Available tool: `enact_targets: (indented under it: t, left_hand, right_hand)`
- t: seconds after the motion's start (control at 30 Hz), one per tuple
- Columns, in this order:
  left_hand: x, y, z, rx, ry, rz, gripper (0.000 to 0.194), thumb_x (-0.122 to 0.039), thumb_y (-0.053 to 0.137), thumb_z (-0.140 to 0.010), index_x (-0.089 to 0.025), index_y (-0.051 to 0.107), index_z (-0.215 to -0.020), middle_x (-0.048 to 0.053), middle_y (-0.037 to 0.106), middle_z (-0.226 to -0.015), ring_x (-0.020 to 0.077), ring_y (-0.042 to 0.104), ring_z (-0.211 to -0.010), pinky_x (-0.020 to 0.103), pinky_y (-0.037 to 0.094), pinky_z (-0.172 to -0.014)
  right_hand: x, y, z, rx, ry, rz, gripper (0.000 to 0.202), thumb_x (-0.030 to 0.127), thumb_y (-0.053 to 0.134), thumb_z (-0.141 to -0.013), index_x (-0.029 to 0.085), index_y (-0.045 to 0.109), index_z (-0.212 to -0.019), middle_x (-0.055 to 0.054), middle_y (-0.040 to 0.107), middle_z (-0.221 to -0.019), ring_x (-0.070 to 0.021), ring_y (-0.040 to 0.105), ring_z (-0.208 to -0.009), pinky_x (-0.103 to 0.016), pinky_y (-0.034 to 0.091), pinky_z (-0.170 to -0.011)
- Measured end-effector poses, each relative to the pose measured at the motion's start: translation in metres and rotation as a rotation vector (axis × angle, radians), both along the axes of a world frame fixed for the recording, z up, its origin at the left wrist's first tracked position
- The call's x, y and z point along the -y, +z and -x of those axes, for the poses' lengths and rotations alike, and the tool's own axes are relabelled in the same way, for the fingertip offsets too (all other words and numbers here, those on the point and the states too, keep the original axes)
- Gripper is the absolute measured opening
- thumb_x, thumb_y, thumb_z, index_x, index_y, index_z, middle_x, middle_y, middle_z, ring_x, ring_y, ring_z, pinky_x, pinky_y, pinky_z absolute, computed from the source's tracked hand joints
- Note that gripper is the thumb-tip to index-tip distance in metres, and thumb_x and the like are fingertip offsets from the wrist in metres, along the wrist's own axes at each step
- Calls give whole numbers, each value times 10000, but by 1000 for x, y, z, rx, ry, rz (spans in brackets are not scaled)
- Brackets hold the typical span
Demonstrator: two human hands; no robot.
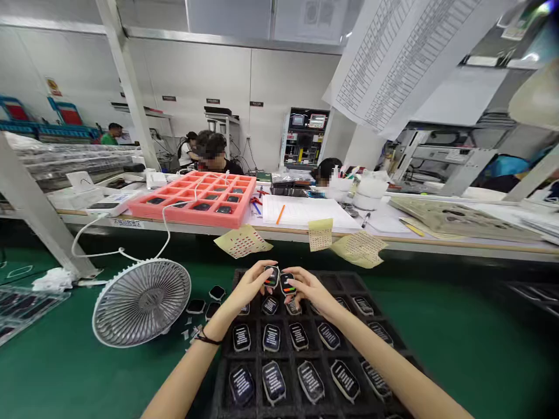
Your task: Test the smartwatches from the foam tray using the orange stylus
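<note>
Left watch (273,276) and right watch (287,283) sit just side by side above a black tray's (349,282) far rows, long axes roughly near to far. Left hand (253,283) and right hand (307,285) each close a grip on the nearer one (undersides hidden); the right forearm covers some pockets, screen text unreadable.
</note>
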State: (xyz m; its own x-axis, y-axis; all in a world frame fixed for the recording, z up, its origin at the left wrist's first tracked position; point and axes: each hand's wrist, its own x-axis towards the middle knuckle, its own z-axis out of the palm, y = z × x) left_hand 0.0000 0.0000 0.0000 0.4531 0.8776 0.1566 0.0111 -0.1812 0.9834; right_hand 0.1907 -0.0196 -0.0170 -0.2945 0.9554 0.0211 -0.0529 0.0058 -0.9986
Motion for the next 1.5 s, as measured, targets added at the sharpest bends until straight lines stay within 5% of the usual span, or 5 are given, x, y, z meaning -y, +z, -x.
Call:
enact_targets:
  t: [0.33, 0.53, 0.87, 1.13, 1.5]
  left_hand:
    - [-2, -3, 0, 39, -7, -7, 363, -391, 523, -833, -191, 535, -1136, 2, 561, -798, 107, 548, -610, 202, 399, -507]
    - [-2, -3, -1, 67, -17, 59, 366, -413, 483, -854, -190, 536, -1139, 19, 569, -854, 108, 553, -628, 203, 399, -502]
    - [-3, -5, 10, 413, -263, 174, 626, -173, 724, -688, -222, 470, -1258, 77, 612, -1009, 96, 529, -690, 198, 396, -570]
    - [-2, -4, 5, 201, -132, 61, 605, -202, 709, -700, -228, 461, -1251, 74, 576, -1122, 191, 558, -953, 264, 444, -739]
    - [-5, -9, 1, 103, -33, -9, 491, -312, 634, -767, -211, 462, -1215, 40, 572, -980, 113, 555, -702, 196, 392, -534]
  right_hand:
    - [2, 3, 0, -62, -25, 11, 317, 414, 589, -776, 191, 556, -999, -9, 612, -721, -164, 656, -529, -198, 427, -362]
    - [4, 3, -3, -85, -13, 4, 393, 301, 715, -682, 209, 537, -1020, -32, 600, -915, -154, 665, -598, -188, 440, -382]
    - [4, 5, -7, -230, 17, 32, 537, 168, 775, -603, 221, 545, -1085, -41, 614, -926, -151, 644, -648, -188, 432, -411]
    - [1, -4, -5, -92, -29, -72, 527, 198, 761, -620, 230, 507, -1081, -43, 599, -972, -154, 647, -646, -206, 459, -426]
    - [-4, -11, -2, -30, -36, -108, 529, 206, 742, -628, 225, 480, -1087, -21, 585, -931, -111, 627, -584, -168, 415, -398]
